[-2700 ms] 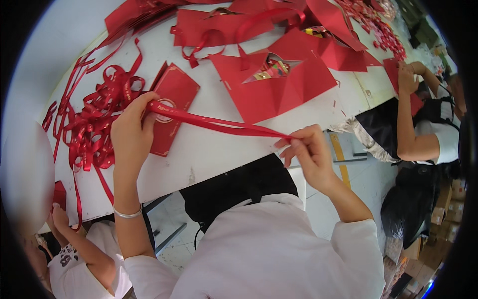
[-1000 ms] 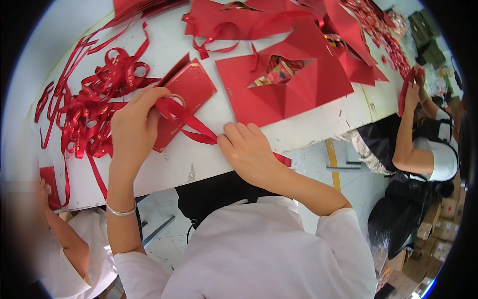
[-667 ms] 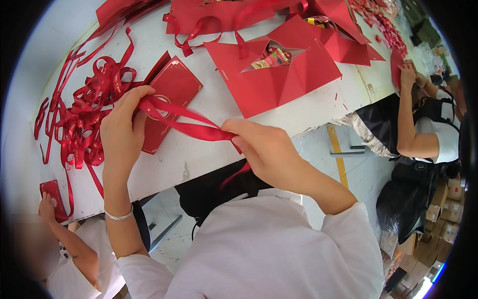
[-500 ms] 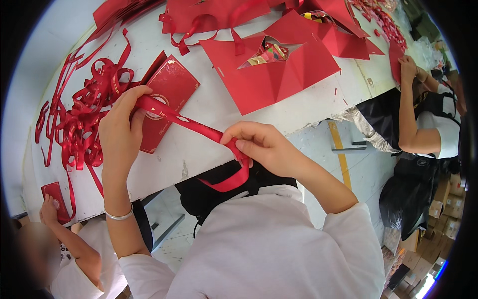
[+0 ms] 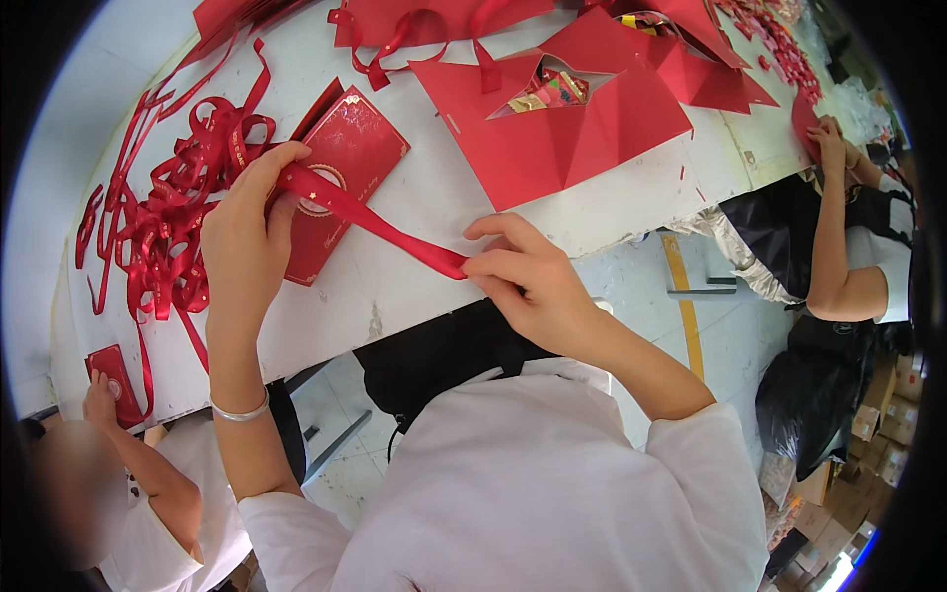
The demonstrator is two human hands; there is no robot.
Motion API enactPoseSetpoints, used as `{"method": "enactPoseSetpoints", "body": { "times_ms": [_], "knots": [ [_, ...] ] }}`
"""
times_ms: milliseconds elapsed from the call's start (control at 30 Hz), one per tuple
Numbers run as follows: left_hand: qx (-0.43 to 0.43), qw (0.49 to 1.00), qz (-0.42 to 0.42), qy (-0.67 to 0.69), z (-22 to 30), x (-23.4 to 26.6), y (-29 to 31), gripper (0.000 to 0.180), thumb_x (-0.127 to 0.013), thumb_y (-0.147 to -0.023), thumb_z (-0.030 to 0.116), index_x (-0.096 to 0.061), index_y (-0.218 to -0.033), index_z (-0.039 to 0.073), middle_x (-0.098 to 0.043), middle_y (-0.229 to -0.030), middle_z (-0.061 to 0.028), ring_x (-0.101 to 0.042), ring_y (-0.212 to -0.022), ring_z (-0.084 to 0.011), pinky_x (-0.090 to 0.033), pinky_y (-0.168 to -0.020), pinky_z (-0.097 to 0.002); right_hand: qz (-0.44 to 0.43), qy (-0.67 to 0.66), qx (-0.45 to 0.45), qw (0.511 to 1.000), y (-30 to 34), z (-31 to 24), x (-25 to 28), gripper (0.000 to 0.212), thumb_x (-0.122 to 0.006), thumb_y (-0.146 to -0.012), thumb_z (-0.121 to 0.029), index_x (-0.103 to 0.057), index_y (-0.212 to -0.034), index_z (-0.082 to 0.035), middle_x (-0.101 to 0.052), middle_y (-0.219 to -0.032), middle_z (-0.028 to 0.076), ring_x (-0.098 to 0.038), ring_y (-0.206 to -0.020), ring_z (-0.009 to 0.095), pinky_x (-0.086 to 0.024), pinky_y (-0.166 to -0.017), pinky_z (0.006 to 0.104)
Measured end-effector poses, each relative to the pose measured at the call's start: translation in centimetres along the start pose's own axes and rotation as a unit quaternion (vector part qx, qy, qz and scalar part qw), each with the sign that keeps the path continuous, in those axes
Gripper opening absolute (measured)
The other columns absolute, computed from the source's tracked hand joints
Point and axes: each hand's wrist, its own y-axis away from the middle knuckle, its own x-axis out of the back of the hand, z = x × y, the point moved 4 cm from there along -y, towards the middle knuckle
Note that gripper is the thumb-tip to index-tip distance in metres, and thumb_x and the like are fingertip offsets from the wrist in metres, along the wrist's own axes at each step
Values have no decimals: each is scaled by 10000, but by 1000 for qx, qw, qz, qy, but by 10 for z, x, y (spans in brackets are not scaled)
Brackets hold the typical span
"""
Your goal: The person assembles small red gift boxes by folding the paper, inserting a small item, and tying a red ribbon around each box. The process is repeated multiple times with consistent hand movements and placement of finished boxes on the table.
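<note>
A red satin ribbon (image 5: 395, 232) with gold print stretches between my two hands above the table. My left hand (image 5: 242, 222) is closed on its upper left part, thumb and fingers together. At the ribbon's lower right end, my right hand (image 5: 538, 281) pinches it between thumb and index finger; another finger is raised. Beneath the ribbon lies a red folded box (image 5: 360, 148) with gold corner decoration and a round emblem, partly hidden by my left hand. Left of that hand, a tangled heap of red ribbons (image 5: 163, 237) spreads over the table.
On the white table (image 5: 414, 148), a large red folded sheet (image 5: 572, 163) shows wrapped sweets (image 5: 557, 91) through its opening. More red sheets (image 5: 444, 22) lie behind. A co-worker's hand (image 5: 99, 400) holds a small red box at lower left; another person's hand (image 5: 829, 143) works at right.
The loose ribbon tail that hung below my right hand no longer shows there. My right hand has shifted slightly and its fingers have loosened apart somewhat. My left hand keeps its hold.
</note>
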Motion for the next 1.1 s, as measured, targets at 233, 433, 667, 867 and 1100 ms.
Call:
{"method": "enactPoseSetpoints", "body": {
  "times_ms": [233, 433, 667, 867, 1100],
  "knots": [
    [15, 1000, 7, -16, -3, -3, 0, 403, -568, -789, -84, -573, -1145, 104, -648, -975, -87, -601, -736, -165, -466, -707, -250, -7, -378, -170, 910, 25, 6, 9, 94, -563, -879, 3, -627, -933, 45, -521, -1179, 140, -655, -794, 181, -561, -691, 273],
    [24, 1000, 8, -8, -4, -4, -2, 390, -562, -800, -76, -572, -1147, 102, -640, -953, -83, -553, -681, -150, -450, -675, -243, -83, -432, -278, 854, 47, 18, 12, 125, -558, -899, -60, -640, -930, 30, -627, -877, 98, -630, -721, 135, -524, -653, 254],
    [45, 999, 6, -10, -3, -4, -1, 349, -579, -806, -20, -602, -1119, 133, -662, -968, -92, -640, -778, -247, -486, -702, -312, -95, -391, -349, 846, 68, 13, 29, 148, -547, -902, -77, -656, -931, 19, -634, -721, 50, -602, -666, 107, -484, -621, 236],
    [16, 1000, 24, -9, -3, -3, 2, 342, -586, -789, -13, -606, -1099, 129, -657, -968, -95, -642, -793, -264, -488, -694, -324, -92, -388, -353, 846, 72, 8, 42, 117, -561, -883, -47, -650, -906, 26, -644, -779, 74, -605, -675, 119, -489, -629, 246],
    [-46, 997, 50, -34, -6, -3, 5, 292, -582, -751, -47, -618, -1004, 94, -660, -923, -94, -644, -734, -255, -494, -641, -297, -217, -201, -180, 938, 60, -28, 66, 138, -643, -796, -17, -625, -930, 11, -630, -925, 120, -611, -748, 180, -492, -649, 281]
  ]
}}
